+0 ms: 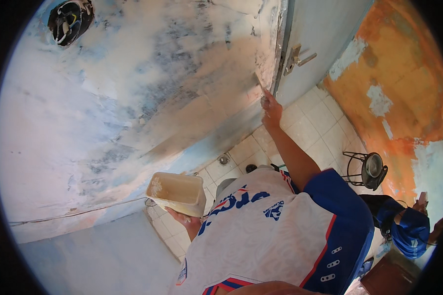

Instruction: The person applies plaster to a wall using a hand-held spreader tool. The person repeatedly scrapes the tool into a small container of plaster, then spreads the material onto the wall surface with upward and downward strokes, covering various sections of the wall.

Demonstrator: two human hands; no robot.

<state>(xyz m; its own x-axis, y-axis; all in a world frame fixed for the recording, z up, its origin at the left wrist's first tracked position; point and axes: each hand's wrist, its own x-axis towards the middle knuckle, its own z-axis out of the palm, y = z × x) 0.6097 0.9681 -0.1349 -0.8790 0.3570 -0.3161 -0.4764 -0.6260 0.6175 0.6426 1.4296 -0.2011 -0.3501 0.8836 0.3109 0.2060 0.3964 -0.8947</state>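
My right hand is closed round a putty knife, whose blade meets the patchy wall beside the door frame. My right arm reaches up and away to that spot. Low on the left, my left hand supports a cream plastic tub from underneath. Pale putty coats the inside of the tub. The wall shows smeared cream filler over grey, dark and bluish patches. Part of my left hand is hidden below the tub.
A grey door with a lever handle stands past the wall's edge. Wires poke from a round wall box. On the tiled floor are a drain and a black stool bearing a bowl. Another person works by the orange wall.
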